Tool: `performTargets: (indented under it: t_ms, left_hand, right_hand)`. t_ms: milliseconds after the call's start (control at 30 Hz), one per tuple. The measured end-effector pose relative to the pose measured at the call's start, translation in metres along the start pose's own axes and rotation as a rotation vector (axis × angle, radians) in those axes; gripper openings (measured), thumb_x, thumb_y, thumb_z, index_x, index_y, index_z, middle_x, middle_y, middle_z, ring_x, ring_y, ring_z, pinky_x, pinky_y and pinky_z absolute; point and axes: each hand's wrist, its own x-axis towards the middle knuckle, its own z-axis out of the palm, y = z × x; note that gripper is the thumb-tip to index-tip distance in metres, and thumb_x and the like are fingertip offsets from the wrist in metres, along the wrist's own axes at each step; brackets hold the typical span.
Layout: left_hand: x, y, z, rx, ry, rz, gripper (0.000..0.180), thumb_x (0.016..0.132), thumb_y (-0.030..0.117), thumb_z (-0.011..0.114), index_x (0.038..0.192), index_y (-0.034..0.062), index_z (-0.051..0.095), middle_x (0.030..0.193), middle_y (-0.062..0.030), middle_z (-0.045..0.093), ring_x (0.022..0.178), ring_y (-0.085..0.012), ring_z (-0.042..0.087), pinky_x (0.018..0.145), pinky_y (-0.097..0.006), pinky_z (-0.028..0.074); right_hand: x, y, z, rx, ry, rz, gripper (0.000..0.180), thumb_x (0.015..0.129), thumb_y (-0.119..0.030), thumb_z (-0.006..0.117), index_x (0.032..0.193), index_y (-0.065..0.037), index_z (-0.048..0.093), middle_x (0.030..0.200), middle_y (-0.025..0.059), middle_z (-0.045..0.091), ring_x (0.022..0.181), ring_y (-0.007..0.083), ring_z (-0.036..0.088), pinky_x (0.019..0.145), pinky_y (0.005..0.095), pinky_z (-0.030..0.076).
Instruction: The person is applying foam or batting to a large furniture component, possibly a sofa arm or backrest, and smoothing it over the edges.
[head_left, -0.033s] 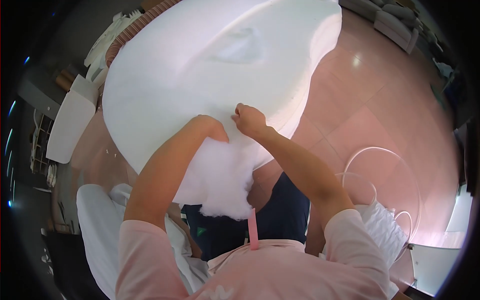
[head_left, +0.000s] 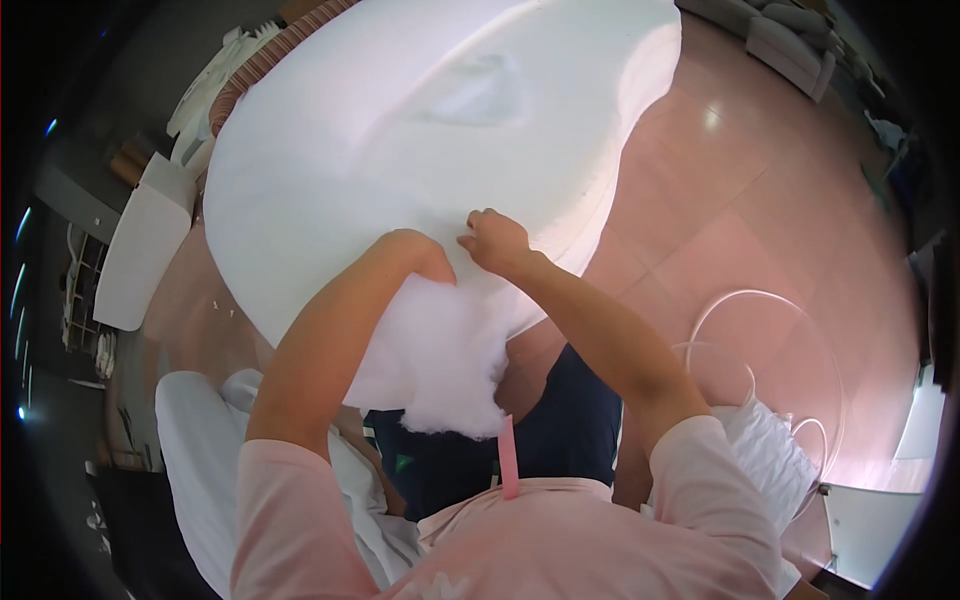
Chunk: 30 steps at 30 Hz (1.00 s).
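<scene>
A large white padded piece (head_left: 300, 200), smooth and rounded, spreads out before me, with a shallow dent near its far end. Fluffy white fibre filling (head_left: 445, 350) hangs from its near edge over my lap. My left hand (head_left: 425, 257) is bent down against the piece just above the filling; its fingers are mostly hidden. A little to the right, my right hand (head_left: 498, 242) rests over the white surface with curled fingers. Whatever it pinches there is too small or hidden to make out.
White cloth (head_left: 195, 440) lies at my left. To the right are a crumpled white bag (head_left: 765, 460) and a looped pale hose (head_left: 745, 293) on the tiled floor (head_left: 720, 220). A ribbed brown edge (head_left: 270, 60) borders the piece's far left. A grey sofa (head_left: 790, 50) stands farther off.
The fingers of my right hand have shifted slightly and loosened a little. My left hand and the filling look the same.
</scene>
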Motion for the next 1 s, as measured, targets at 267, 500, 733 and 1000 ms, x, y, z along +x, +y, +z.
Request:
performTargets:
  t_ms: [267,500,733,1000]
  left_hand:
    - [-0.001,0.016,0.006,-0.038,0.006,-0.007,0.057,0.077,0.05,0.063,0.122,0.0152,0.07,0.134,-0.011,0.061,0.124,-0.0259,0.057,0.105,-0.038,0.042]
    - [-0.039,0.009,-0.003,-0.189,0.067,0.192,0.047,0.091,0.047,0.054,0.105,0.0063,0.073,0.111,-0.0124,0.07,0.107,-0.0308,0.064,0.093,-0.042,0.048]
    - [-0.01,-0.126,-0.012,-0.042,0.355,0.074,0.062,0.096,0.047,0.044,0.125,-0.0058,0.058,0.136,-0.0234,0.054,0.132,-0.0329,0.045,0.112,-0.047,0.028]
    - [0.005,-0.098,0.016,-0.088,0.3,0.132,0.068,0.096,0.047,0.042,0.139,-0.0054,0.047,0.146,-0.0271,0.043,0.14,-0.0443,0.031,0.117,-0.053,0.016]
  right_hand:
    - [0.044,-0.025,-0.002,0.111,-0.292,0.184,0.053,0.094,-0.046,0.057,0.124,-0.003,0.06,0.127,0.0156,0.06,0.112,0.0323,0.06,0.093,0.0421,0.049]
    - [0.062,-0.026,0.089,-0.326,-0.16,-0.214,0.066,0.097,-0.047,0.049,0.146,-0.004,0.038,0.149,0.0189,0.04,0.141,0.0358,0.03,0.116,0.0503,0.022]
    - [0.064,-0.028,0.077,-0.113,-0.002,-0.182,0.054,0.099,-0.043,0.046,0.136,-0.005,0.051,0.143,0.0178,0.046,0.141,0.034,0.03,0.116,0.0509,0.019]
    - [0.128,-0.082,0.083,0.362,-0.527,0.463,0.058,0.094,-0.056,0.051,0.105,-0.001,0.068,0.119,0.0183,0.063,0.117,0.0337,0.053,0.093,0.0436,0.045]
